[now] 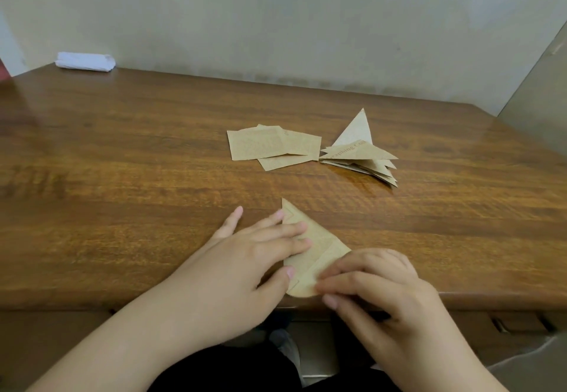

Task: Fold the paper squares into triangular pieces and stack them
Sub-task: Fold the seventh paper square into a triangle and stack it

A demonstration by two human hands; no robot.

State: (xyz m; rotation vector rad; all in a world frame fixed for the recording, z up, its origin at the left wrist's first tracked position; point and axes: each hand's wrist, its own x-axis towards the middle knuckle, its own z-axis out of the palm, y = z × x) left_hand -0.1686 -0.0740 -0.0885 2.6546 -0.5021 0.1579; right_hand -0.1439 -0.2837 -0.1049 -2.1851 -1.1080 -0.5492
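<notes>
The tan printed paper piece, half-folded into a triangle, lies at the brown wooden counter's near edge. Left hand presses it flat, fingers straight and spread; right hand pinches its lower corner. Judged light, limp and easily creased: best held at corners, pressed along the fold.

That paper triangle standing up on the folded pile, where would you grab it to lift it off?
Probably by its tip. The upright triangle leans at the back of the folded pile, with its point free in the air. Pinch that point from above, a finger on each flat face; its base is tucked behind the other pieces.
</notes>
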